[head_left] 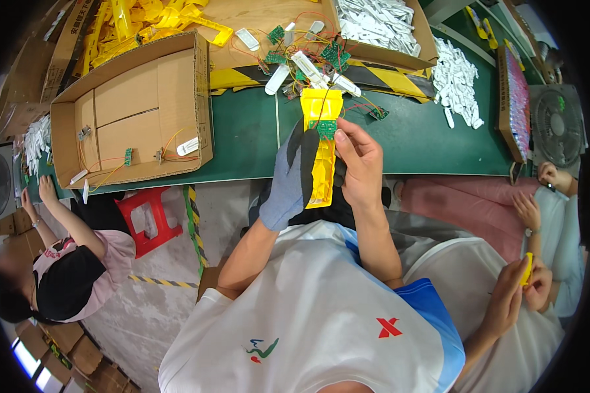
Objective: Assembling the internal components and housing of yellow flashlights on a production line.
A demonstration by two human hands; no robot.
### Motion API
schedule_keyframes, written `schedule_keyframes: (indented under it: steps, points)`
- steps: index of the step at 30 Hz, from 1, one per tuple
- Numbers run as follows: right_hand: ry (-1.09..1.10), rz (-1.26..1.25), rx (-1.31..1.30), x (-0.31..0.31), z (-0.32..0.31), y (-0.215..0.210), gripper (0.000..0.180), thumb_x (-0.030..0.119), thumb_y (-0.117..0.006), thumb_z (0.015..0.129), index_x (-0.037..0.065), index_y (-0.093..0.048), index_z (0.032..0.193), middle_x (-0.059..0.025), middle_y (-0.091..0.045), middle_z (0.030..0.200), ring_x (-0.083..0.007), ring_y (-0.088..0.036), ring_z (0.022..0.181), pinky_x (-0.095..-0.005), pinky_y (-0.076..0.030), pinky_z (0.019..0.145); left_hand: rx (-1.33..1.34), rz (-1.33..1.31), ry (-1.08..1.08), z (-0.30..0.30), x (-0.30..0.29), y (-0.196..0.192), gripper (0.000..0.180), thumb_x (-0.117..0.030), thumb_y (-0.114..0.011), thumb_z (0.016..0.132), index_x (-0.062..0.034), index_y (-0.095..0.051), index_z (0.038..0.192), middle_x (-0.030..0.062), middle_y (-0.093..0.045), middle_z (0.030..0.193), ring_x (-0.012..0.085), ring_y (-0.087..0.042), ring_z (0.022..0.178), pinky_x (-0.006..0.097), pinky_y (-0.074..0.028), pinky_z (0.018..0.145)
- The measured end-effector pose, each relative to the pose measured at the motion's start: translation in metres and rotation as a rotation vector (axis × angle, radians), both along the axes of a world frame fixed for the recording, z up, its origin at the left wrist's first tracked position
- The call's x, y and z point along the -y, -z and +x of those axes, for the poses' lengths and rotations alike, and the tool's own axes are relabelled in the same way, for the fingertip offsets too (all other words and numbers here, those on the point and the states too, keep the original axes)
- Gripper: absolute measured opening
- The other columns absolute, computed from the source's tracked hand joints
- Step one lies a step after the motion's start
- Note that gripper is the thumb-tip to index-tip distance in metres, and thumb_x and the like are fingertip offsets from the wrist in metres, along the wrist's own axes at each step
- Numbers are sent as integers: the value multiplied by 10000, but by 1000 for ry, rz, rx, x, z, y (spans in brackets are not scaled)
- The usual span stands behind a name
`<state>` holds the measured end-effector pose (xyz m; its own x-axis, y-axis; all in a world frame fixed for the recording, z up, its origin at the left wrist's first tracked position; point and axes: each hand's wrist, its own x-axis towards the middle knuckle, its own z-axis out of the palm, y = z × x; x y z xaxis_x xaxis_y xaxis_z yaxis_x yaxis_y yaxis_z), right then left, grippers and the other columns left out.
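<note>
My left hand (pixel 292 169), blue-grey knit glove (pixel 283 190), grips a long, ribbed yellow plastic shell (pixel 322 171); my bare right hand (pixel 362 160) pinches the green circuit board (pixel 322 130) set across it. Shell between both hands, wider end at twelve. Smooth green tabletop (pixel 432 141) stretches toward three; cardboard box (pixel 202 92) wall at ten.

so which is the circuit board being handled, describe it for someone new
At the near edge of the green table, the gloved left hand grips a long yellow shell. Across its far half, touched by the bare right hand, lies the green circuit board. Unlike the loose boards beyond, it rests against a hand-held shell.
</note>
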<state>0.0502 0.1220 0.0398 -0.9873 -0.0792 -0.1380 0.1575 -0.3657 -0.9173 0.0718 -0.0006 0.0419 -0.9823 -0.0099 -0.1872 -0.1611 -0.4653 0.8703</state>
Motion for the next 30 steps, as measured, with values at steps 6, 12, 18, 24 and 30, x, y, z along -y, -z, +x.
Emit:
schedule_keyframes:
  steps: [6,12,18,24,30]
  points:
    - [21,-36,10,8,2,0,283,73,-623,930,-53,-602,1183,-81,-666,1054,-107,-609,951,-255,-470,889,-2,31,-44,-1,1,-3,289,-245,-498,997,-17,-559,1164,33,-621,918,69,-573,781,234,-477,669]
    - [-9,-83,90,4,-7,-3,272,79,-617,932,-50,-599,1172,-78,-665,1047,-109,-613,945,-257,-471,889,-45,-10,-143,-6,-11,0,265,-208,-492,995,-12,-564,1158,18,-616,910,64,-555,769,229,-462,650]
    - [-37,34,79,7,-3,7,258,80,-597,944,-46,-603,1169,-61,-662,1044,-95,-612,944,-245,-491,859,47,18,-132,1,-5,23,273,-227,-489,997,-33,-549,1180,26,-603,914,82,-577,775,241,-487,674]
    - [-135,565,-16,-53,-49,-14,254,204,-586,953,0,-685,1066,-73,-701,958,-119,-649,900,-272,-531,706,169,324,21,12,12,26,408,-253,-490,1000,-89,-391,1361,120,-561,1085,209,-647,814,363,-599,580]
    - [280,1340,-642,-93,-186,-68,213,217,-682,837,53,-727,966,-148,-708,877,-276,-682,793,-376,-528,710,64,44,12,3,11,6,427,-208,-486,991,-135,-368,1395,144,-567,1004,219,-649,696,323,-576,526]
